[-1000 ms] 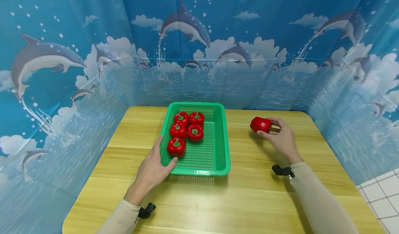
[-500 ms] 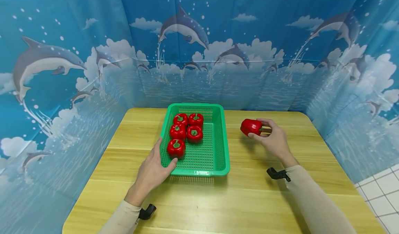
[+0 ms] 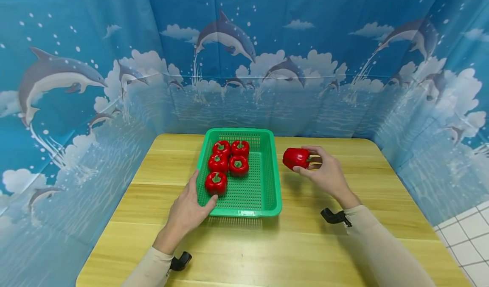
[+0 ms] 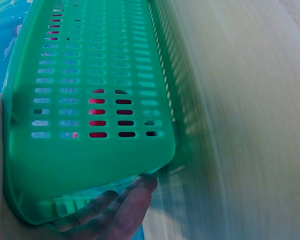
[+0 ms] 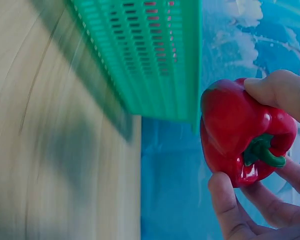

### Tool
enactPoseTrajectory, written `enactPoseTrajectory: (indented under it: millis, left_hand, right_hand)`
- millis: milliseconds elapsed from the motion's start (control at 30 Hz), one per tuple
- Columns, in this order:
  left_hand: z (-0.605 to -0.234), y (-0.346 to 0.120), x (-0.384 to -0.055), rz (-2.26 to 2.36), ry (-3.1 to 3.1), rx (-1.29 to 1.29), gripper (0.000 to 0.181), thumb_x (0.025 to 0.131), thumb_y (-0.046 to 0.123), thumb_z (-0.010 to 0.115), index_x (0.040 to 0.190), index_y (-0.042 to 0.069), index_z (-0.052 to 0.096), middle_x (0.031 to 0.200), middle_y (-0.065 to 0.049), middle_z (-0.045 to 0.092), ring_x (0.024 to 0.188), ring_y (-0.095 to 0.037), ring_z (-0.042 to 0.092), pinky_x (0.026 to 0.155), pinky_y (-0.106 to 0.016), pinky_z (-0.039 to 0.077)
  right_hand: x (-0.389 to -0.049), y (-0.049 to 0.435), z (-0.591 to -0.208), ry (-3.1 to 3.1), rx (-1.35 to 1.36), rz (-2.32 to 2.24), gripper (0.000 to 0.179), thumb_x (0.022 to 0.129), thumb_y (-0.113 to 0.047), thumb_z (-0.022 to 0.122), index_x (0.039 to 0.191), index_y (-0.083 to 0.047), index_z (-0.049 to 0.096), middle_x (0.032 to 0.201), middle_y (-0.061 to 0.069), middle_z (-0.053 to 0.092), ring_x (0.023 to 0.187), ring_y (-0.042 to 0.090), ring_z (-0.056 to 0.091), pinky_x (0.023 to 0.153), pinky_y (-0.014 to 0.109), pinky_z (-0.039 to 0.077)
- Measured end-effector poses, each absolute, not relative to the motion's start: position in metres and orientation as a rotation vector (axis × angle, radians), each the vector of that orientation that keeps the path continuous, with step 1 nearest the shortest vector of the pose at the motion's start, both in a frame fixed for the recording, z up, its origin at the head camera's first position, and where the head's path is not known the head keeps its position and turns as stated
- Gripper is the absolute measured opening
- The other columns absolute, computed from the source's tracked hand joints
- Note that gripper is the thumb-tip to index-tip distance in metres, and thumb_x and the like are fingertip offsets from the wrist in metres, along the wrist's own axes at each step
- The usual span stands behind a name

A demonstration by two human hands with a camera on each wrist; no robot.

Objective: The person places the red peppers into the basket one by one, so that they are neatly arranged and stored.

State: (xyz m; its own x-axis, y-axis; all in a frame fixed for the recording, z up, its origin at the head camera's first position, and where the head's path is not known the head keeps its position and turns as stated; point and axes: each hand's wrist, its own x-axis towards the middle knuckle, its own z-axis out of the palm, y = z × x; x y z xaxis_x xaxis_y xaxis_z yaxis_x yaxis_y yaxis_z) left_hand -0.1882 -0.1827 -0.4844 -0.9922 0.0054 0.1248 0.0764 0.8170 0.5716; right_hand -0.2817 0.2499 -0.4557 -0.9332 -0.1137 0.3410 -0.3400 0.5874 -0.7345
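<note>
My right hand (image 3: 326, 172) grips a glossy red bell pepper (image 3: 295, 158) between thumb and fingers, just right of the green basket (image 3: 270, 212). In the right wrist view this bell pepper (image 5: 227, 125) lies tilted, its green stem towards the palm, raised above the tabletop. My left hand (image 3: 187, 206) holds the basket at its near left corner, the thumb at the front rim and the fingers along the left side. Seen from the left wrist, those fingers (image 4: 132, 210) reach around the corner of the slotted wall. Several red bell peppers (image 3: 216, 183) stand inside, stems up, along the basket's left and middle.
The basket stands on a light wooden table (image 3: 305, 244). A blue curtain (image 3: 244, 104) printed with dolphins hangs behind the table and along both sides. White floor tiles (image 3: 466, 236) show at the lower right. Each wrist carries a small black camera mount (image 3: 333, 216).
The right hand has carried its bell pepper leftwards, closer to the basket's right side. The left hand and the basket keep their places; the head view shifts slightly.
</note>
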Motion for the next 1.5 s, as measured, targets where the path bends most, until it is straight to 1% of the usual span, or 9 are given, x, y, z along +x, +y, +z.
enactPoseTrajectory:
  millis: [133, 267, 367, 500, 733, 900, 1167, 1367, 1500]
  left_hand:
    - [-0.485, -0.182, -0.188, -0.912, -2.871, -0.069, 0.106, 0.096, 0.068, 0.064, 0.174, 0.021, 0.011, 0.172, -0.016, 0.038, 0.125, -0.050, 0.068, 0.090, -0.065, 0.060]
    - [-0.486, -0.182, -0.188, -0.918, -2.856, -0.077, 0.106, 0.096, 0.069, 0.063, 0.174, 0.019, 0.012, 0.171, -0.018, 0.039, 0.127, -0.051, 0.066, 0.090, -0.066, 0.060]
    - [-0.486, -0.182, -0.188, -0.925, -2.858, -0.076, 0.106, 0.096, 0.069, 0.063, 0.174, 0.019, 0.012, 0.171, -0.018, 0.039, 0.129, -0.051, 0.065, 0.092, -0.067, 0.059]
    - [-0.485, -0.183, -0.188, -0.925, -2.860, -0.074, 0.105, 0.096, 0.068, 0.063, 0.174, 0.020, 0.012, 0.171, -0.017, 0.038, 0.127, -0.050, 0.067, 0.091, -0.066, 0.060]
    - [-0.485, -0.182, -0.187, -0.917, -2.855, -0.079, 0.104, 0.097, 0.065, 0.065, 0.173, 0.018, 0.013, 0.171, -0.018, 0.039, 0.125, -0.050, 0.068, 0.087, -0.064, 0.061]
    - [-0.486, -0.181, -0.187, -0.918, -2.863, -0.075, 0.105, 0.097, 0.066, 0.065, 0.174, 0.019, 0.011, 0.171, -0.018, 0.039, 0.125, -0.051, 0.068, 0.087, -0.064, 0.061]
    - [-0.484, -0.181, -0.186, -0.921, -2.858, -0.075, 0.104, 0.097, 0.067, 0.064, 0.174, 0.019, 0.012, 0.171, -0.019, 0.038, 0.126, -0.052, 0.067, 0.088, -0.066, 0.060]
    - [-0.483, -0.181, -0.185, -0.918, -2.861, -0.069, 0.105, 0.097, 0.069, 0.063, 0.174, 0.019, 0.012, 0.171, -0.019, 0.037, 0.124, -0.052, 0.068, 0.087, -0.065, 0.061]
    - [-0.483, -0.181, -0.185, -0.918, -2.855, -0.072, 0.105, 0.096, 0.069, 0.063, 0.174, 0.019, 0.012, 0.171, -0.019, 0.038, 0.124, -0.052, 0.068, 0.087, -0.065, 0.061]
  right_hand:
    - [-0.276, 0.240, -0.448, -2.577, 0.411, 1.255, 0.074, 0.086, -0.044, 0.090, 0.150, -0.019, 0.060, 0.138, 0.013, 0.069, 0.102, 0.031, 0.077, 0.082, 0.020, 0.061]
    - [-0.270, 0.231, -0.439, -2.582, 0.450, 1.259, 0.074, 0.086, -0.040, 0.091, 0.150, -0.018, 0.060, 0.136, 0.014, 0.069, 0.102, 0.031, 0.076, 0.084, 0.034, 0.065]
    - [-0.267, 0.224, -0.434, -2.593, 0.474, 1.244, 0.072, 0.086, -0.037, 0.091, 0.149, -0.019, 0.060, 0.137, 0.014, 0.069, 0.103, 0.031, 0.076, 0.085, 0.041, 0.066]
    - [-0.264, 0.216, -0.429, -2.608, 0.505, 1.208, 0.071, 0.086, -0.037, 0.092, 0.148, -0.020, 0.061, 0.139, 0.011, 0.068, 0.102, 0.029, 0.076, 0.085, 0.038, 0.066]
    - [-0.261, 0.203, -0.424, -2.614, 0.612, 1.165, 0.071, 0.085, -0.039, 0.092, 0.145, -0.020, 0.062, 0.138, 0.005, 0.068, 0.099, 0.022, 0.075, 0.085, 0.044, 0.066]
    - [-0.257, 0.194, -0.422, -2.614, 0.669, 1.145, 0.070, 0.083, -0.035, 0.094, 0.143, -0.018, 0.063, 0.136, 0.003, 0.070, 0.099, 0.020, 0.073, 0.083, 0.039, 0.066]
    - [-0.254, 0.183, -0.422, -2.626, 0.736, 1.119, 0.068, 0.084, -0.038, 0.093, 0.143, -0.019, 0.063, 0.133, -0.002, 0.070, 0.100, 0.015, 0.071, 0.082, 0.028, 0.064]
    - [-0.251, 0.176, -0.420, -2.637, 0.781, 1.137, 0.067, 0.084, -0.037, 0.093, 0.142, -0.019, 0.064, 0.131, -0.004, 0.070, 0.100, 0.016, 0.071, 0.082, 0.031, 0.064]
    - [-0.250, 0.171, -0.420, -2.641, 0.811, 1.111, 0.068, 0.084, -0.038, 0.093, 0.143, -0.017, 0.064, 0.129, -0.004, 0.071, 0.099, 0.014, 0.070, 0.081, 0.029, 0.064]
